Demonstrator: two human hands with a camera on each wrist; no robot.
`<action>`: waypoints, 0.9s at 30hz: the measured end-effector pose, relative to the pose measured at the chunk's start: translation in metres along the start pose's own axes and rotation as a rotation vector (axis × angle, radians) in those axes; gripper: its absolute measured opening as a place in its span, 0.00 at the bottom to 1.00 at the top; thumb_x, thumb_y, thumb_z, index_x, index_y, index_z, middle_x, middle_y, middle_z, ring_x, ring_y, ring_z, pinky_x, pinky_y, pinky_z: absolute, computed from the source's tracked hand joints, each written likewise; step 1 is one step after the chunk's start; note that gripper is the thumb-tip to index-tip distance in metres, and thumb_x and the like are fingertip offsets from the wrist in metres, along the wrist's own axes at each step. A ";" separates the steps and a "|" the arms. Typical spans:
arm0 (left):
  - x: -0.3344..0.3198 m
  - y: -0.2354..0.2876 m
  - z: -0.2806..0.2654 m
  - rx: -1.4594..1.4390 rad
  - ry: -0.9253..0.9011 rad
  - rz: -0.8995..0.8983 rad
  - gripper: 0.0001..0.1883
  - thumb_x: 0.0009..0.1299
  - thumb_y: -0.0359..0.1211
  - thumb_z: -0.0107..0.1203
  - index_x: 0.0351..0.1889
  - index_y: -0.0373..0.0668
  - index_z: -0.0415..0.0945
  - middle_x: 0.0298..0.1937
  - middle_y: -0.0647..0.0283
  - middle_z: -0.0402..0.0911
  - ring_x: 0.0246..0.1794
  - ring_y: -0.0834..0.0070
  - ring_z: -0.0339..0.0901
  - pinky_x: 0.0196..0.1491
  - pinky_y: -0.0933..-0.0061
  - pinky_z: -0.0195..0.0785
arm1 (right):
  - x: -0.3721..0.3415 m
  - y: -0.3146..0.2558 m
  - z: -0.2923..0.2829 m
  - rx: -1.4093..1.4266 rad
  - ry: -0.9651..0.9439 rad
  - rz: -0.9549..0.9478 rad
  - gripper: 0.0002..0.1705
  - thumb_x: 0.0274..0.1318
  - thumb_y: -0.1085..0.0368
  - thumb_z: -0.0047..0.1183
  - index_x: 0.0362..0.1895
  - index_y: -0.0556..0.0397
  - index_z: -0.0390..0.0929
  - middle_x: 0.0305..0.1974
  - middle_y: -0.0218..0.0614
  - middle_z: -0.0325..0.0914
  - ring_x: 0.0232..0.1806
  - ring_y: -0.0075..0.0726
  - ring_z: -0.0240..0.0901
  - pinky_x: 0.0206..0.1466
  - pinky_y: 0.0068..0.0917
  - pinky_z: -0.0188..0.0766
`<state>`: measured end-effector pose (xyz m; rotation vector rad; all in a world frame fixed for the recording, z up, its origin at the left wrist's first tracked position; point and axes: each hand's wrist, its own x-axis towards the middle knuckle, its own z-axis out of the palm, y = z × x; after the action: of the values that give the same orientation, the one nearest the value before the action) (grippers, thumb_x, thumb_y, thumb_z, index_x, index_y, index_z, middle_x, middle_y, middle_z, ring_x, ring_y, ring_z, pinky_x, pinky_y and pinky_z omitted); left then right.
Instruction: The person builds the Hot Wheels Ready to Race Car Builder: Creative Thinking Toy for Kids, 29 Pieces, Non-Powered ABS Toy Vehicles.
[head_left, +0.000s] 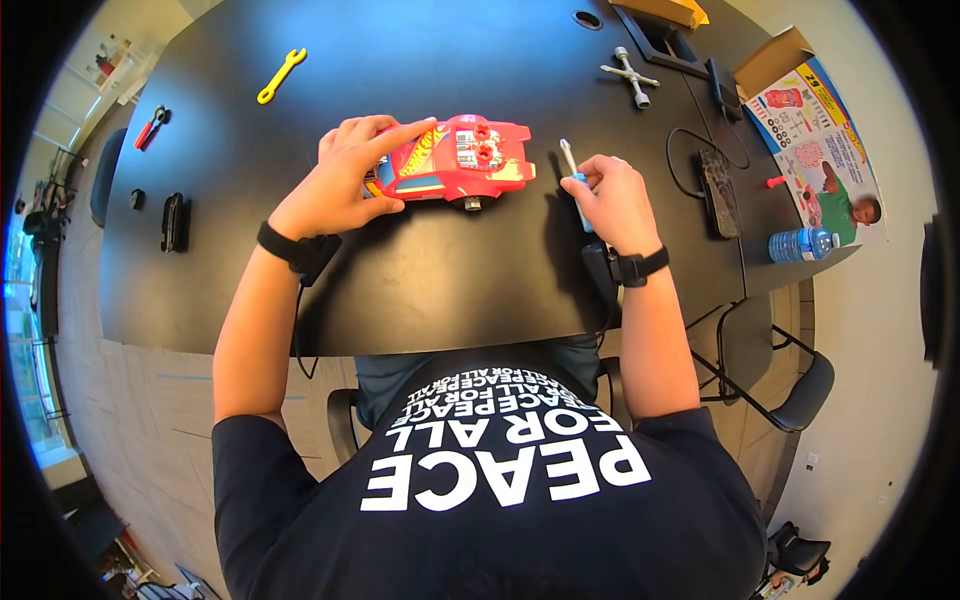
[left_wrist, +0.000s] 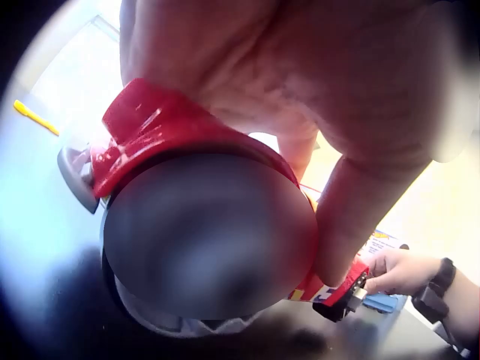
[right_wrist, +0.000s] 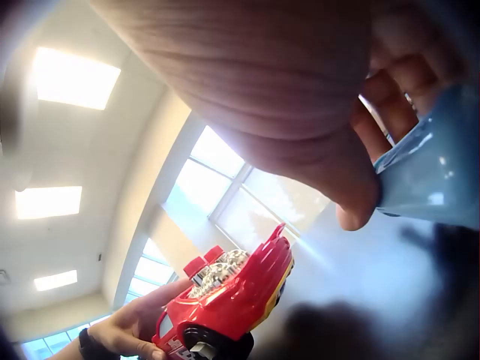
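My left hand (head_left: 343,178) grips one end of a red toy car (head_left: 470,165), its fingers across the top and the thumb along the near side. The car has yellow lettering and a silver engine with red caps on top. A grey nut (head_left: 473,204) shows low on its near side. Close to the camera in the left wrist view, a blurred dark wheel (left_wrist: 210,236) sits under the red body. To the right of the car, my right hand (head_left: 620,200) holds a toy screwdriver (head_left: 569,158) by its light blue handle (right_wrist: 435,165), tip pointing away from me.
A yellow wrench (head_left: 282,76), a red-handled tool (head_left: 150,128) and a black case (head_left: 173,222) lie to the left. A grey cross wrench (head_left: 630,77) lies at the back right. Farther right are a cabled phone-like device (head_left: 720,192), a water bottle (head_left: 800,245) and a printed box (head_left: 820,140).
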<state>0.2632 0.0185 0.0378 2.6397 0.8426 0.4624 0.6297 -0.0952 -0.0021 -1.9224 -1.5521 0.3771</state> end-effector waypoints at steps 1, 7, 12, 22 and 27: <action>0.002 -0.001 0.002 -0.001 -0.021 -0.017 0.58 0.56 0.30 0.79 0.89 0.59 0.66 0.75 0.55 0.76 0.76 0.49 0.69 0.83 0.46 0.52 | 0.005 0.004 0.003 -0.062 0.018 -0.084 0.17 0.62 0.59 0.76 0.42 0.62 0.88 0.29 0.47 0.87 0.35 0.55 0.86 0.43 0.46 0.80; 0.004 -0.013 0.016 -0.070 0.026 -0.032 0.59 0.57 0.31 0.79 0.90 0.56 0.62 0.82 0.55 0.73 0.82 0.49 0.65 0.86 0.44 0.49 | 0.022 -0.003 0.008 -0.039 -0.101 0.063 0.21 0.59 0.55 0.79 0.40 0.61 0.89 0.30 0.46 0.86 0.34 0.52 0.85 0.43 0.45 0.81; 0.005 -0.011 0.016 -0.036 0.014 -0.048 0.60 0.56 0.33 0.80 0.90 0.56 0.62 0.82 0.55 0.73 0.83 0.48 0.65 0.86 0.44 0.49 | 0.022 -0.003 0.008 -0.038 -0.093 0.068 0.23 0.59 0.52 0.79 0.40 0.61 0.89 0.30 0.45 0.87 0.33 0.48 0.86 0.41 0.43 0.81; -0.026 0.014 -0.021 -0.131 0.283 -0.010 0.56 0.61 0.41 0.81 0.89 0.46 0.66 0.91 0.53 0.65 0.90 0.51 0.59 0.89 0.48 0.49 | 0.002 0.004 -0.017 0.203 -0.088 0.302 0.29 0.66 0.45 0.77 0.44 0.63 0.89 0.28 0.35 0.86 0.26 0.28 0.83 0.27 0.34 0.75; -0.103 0.008 -0.047 -0.190 0.676 -0.387 0.44 0.71 0.39 0.77 0.85 0.43 0.71 0.85 0.59 0.74 0.84 0.59 0.69 0.84 0.52 0.57 | -0.032 0.051 -0.029 0.521 -0.061 0.371 0.23 0.76 0.50 0.68 0.51 0.61 0.86 0.32 0.30 0.83 0.26 0.19 0.76 0.24 0.22 0.74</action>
<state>0.1687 -0.0399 0.0621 2.0690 1.3809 1.2794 0.6775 -0.1393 -0.0177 -1.7732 -0.9893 0.9087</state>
